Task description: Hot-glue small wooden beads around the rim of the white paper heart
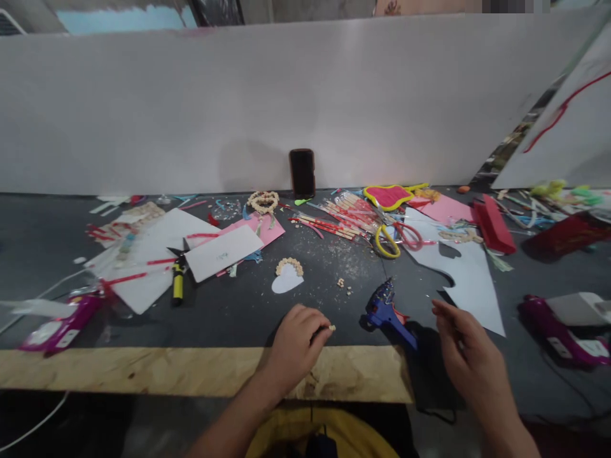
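Small beige piece (333, 327): pinched at the fingertips of the left hand (301, 337), above the near part of the dark bench (238, 318); grip narrow, closed on the piece. White heart-shaped cutout (287, 282): lay flat just beyond the left hand, with an arc of beige pieces (289, 262) along its far edge. Loose beige bits (340, 282) sat in a small cluster to the right of the cutout.

Right hand (470, 353): grip partly wide, fingers loosely curved, no object visible in it; located near the blue glue gun (386, 312), which lay on its side between the hands. Cut white sheet (470, 280) lay beyond the right hand.

Farther out: scissors (387, 245) with one yellow and one red handle loop, red-patterned sticks (329, 226), and a beige beaded ring (263, 202). At left, white card (224, 253) beside a yellow-handled tool (177, 280). Phone (302, 173) stood upright against the pale panel (191, 114) at the far edge.
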Demonstrator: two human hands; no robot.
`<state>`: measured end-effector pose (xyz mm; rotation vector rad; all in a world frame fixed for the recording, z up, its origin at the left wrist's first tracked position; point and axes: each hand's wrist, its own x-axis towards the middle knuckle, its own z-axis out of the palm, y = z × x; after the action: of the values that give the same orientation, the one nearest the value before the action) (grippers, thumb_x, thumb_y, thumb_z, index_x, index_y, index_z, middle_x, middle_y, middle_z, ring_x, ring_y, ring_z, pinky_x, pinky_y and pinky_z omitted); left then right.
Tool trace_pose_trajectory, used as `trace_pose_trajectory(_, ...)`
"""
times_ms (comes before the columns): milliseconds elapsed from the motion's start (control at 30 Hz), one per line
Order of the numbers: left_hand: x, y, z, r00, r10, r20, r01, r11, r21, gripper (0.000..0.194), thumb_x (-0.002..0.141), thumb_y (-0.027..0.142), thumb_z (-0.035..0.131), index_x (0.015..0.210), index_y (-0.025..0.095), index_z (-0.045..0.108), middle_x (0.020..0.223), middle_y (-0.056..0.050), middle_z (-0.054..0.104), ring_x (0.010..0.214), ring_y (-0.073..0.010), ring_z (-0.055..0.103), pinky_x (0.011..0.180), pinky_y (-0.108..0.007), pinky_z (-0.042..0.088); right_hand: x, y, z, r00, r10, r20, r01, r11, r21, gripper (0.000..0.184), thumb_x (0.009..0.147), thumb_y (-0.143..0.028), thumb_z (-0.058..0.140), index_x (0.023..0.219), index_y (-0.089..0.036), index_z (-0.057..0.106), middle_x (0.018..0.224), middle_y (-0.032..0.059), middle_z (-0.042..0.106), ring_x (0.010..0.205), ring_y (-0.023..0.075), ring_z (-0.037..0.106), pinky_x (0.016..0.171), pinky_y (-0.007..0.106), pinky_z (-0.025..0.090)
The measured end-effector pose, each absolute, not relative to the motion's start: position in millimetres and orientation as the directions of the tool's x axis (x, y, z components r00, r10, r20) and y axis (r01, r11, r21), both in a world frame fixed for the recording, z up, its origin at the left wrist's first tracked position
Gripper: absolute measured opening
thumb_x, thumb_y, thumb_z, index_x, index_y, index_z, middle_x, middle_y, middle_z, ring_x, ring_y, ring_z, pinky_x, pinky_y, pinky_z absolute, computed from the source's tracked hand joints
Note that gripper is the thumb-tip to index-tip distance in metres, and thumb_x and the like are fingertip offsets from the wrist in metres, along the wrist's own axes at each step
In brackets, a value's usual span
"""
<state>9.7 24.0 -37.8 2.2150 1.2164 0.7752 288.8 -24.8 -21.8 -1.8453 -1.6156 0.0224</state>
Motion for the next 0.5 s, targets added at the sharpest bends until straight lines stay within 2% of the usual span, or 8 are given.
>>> trace_pose_trajectory(100,11,24,-41,0.453,0.856,0.247,0.597,-0.498,0.63,0.011,0.086,0.021,0.052,0.083,0.019,0.062,0.086,-0.003,0.066,0.084,-0.0185,0.055,0.078,-0.034,0.042,312,-21,-34,0.032,0.922,0.386,0.977,0.053,-0.206,0.036,0.081,-0.014,0.038,0.107,-0.018,0.062,0.098,0.0113,0.063,0.085,0.0238,0.057,0.076,0.038,0.05)
trace_pose_trajectory(167,12,25,-42,0.452,0.859,0.242,0.607,-0.494,0.622,0.01,0.086,0.02,0.052,0.083,0.019,0.062,0.086,-0.003,0.066,0.084,-0.0186,0.055,0.078,-0.034,0.042,318,-21,-39,-0.044,0.935,0.352,0.991,0.085,-0.101,0.043,0.076,-0.006,0.037,0.107,-0.019,0.063,0.1,0.0112,0.062,0.086,0.024,0.055,0.077,0.039,0.049)
trace_pose_trajectory(300,11,24,-43,0.459,0.859,0.225,0.624,-0.492,0.606,0.009,0.085,0.018,0.053,0.084,0.019,0.062,0.088,-0.003,0.065,0.085,-0.0191,0.055,0.078,-0.035,0.042,317,-20,-40,-0.11,0.951,0.289,0.993,0.119,-0.012,0.05,0.07,0.0,0.038,0.108,-0.018,0.065,0.101,0.0117,0.061,0.086,0.0242,0.054,0.076,0.039,0.049)
trace_pose_trajectory(500,10,24,-45,0.475,0.857,0.2,0.63,-0.49,0.602,0.008,0.085,0.019,0.053,0.086,0.019,0.061,0.089,-0.003,0.064,0.087,-0.0195,0.054,0.079,-0.035,0.042,318,-20,-37,-0.148,0.948,0.282,0.988,0.151,0.011,0.051,0.068,0.001,0.039,0.105,-0.018,0.068,0.099,0.0119,0.06,0.084,0.024,0.054,0.075,0.038,0.049)
